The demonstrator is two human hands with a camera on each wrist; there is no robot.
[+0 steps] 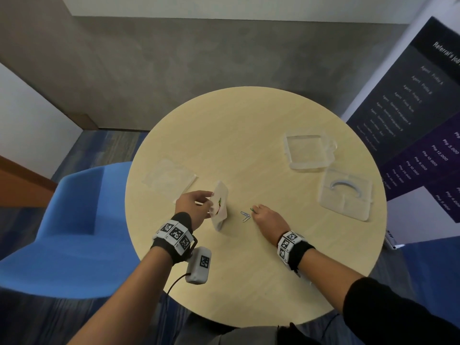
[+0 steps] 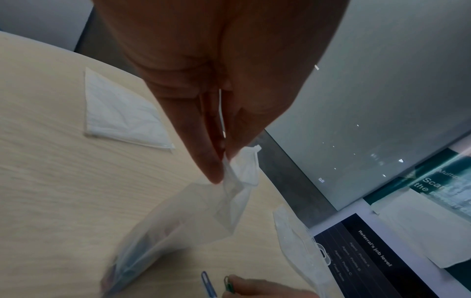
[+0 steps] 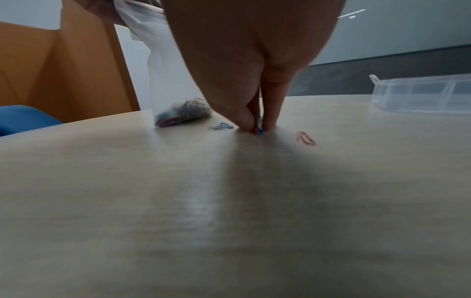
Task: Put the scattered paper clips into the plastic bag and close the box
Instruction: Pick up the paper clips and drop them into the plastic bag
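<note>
My left hand (image 1: 209,201) pinches the top edge of a small clear plastic bag (image 1: 220,207) and holds it upright on the table; several coloured paper clips lie in its bottom (image 3: 182,113). The pinch on the bag's rim shows in the left wrist view (image 2: 223,161). Just right of the bag, my right hand (image 1: 255,210) is down on the table with its fingertips pinching a green paper clip (image 1: 252,209); close up, red and blue show between the fingers (image 3: 257,127). Blue clips (image 1: 245,216) lie loose between bag and hand. A pink clip (image 3: 305,138) lies right of the fingers.
A clear plastic box (image 1: 308,151) stands open at the far right of the round table (image 1: 236,125), its separate lid (image 1: 346,192) nearer me. A second, flat plastic bag (image 1: 171,178) lies far left. A blue chair (image 1: 74,220) sits left of the table.
</note>
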